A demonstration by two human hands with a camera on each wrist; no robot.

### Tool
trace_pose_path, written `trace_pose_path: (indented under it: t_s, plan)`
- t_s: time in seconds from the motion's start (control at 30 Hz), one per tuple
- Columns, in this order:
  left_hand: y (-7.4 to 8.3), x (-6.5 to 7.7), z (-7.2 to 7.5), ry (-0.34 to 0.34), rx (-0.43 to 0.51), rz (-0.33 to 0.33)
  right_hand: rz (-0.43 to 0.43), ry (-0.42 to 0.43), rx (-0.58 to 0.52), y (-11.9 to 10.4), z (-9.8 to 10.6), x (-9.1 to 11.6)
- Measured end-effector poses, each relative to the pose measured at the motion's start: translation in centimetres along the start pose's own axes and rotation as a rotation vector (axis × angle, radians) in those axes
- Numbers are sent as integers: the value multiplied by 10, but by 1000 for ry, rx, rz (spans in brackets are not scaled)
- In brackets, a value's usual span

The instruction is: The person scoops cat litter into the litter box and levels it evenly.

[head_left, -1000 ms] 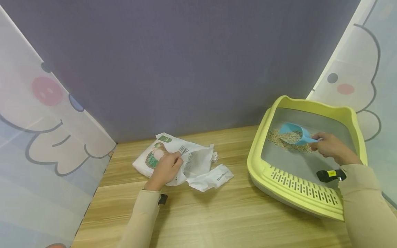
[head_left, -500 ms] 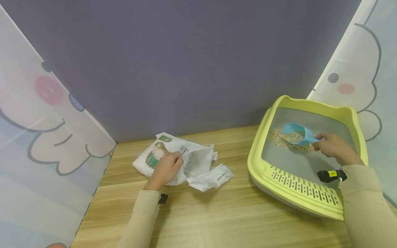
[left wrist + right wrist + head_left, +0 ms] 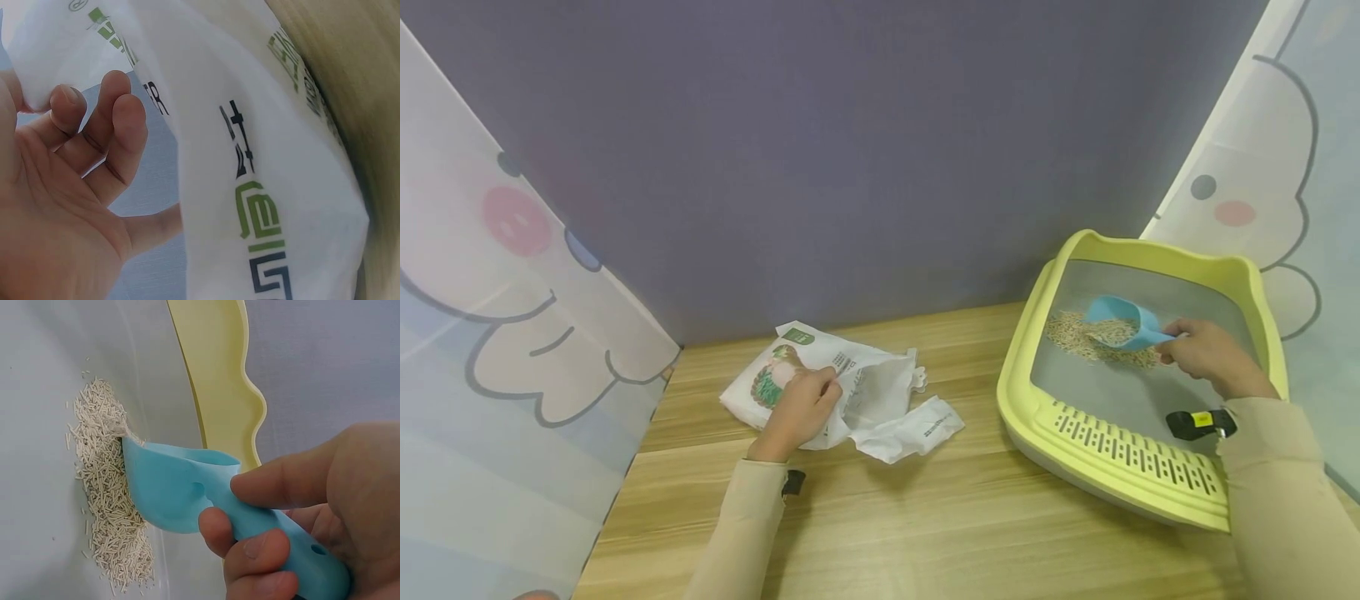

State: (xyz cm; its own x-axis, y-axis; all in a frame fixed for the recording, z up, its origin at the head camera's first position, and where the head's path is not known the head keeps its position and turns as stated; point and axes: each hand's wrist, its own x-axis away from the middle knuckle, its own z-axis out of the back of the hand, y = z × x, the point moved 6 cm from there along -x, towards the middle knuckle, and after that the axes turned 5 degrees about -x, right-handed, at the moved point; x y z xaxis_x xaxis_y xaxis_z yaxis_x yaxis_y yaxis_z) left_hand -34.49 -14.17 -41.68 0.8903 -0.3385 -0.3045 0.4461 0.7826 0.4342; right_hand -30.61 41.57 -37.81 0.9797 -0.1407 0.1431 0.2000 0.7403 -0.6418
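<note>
My left hand [image 3: 801,408] grips the torn upper edge of a white printed plastic bag [image 3: 883,387] that lies on its side with its mouth gaping to the right. Up close in the left wrist view, curled fingers [image 3: 128,125] hold the bag's film [image 3: 269,144]. My right hand [image 3: 1210,358] holds a light blue scoop [image 3: 1144,327] by its handle, low inside a yellow-rimmed grey litter box [image 3: 1022,375]. Pale litter pellets lie in the scoop, and a heap of the same pellets [image 3: 103,475] spreads under its lip, where a few spill over.
Both the bag and the litter box stand on a wood-grain tabletop [image 3: 917,517]. Behind them rises a dark grey-purple panel [image 3: 880,167]. Cartoon-printed sheets flank it on the left [image 3: 490,317] and right [image 3: 1255,167]. A slotted yellow ledge [image 3: 1131,454] forms the box's front.
The scoop has shifted slightly to the right and tipped, and more of the pellet heap shows beside it. My left hand and the bag have stayed put.
</note>
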Motion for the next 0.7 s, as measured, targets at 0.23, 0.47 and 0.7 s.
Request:
trace_pose_path:
  t_s: [0.23, 0.47, 0.7]
  plan:
    - [1, 0, 1, 0, 0, 1, -5, 10, 4, 2, 1, 0]
    - [0, 0, 0, -3, 13, 4, -14, 24, 22, 4, 4, 0]
    - [-1, 0, -1, -5, 9, 8, -17, 40, 12, 3, 4, 1]
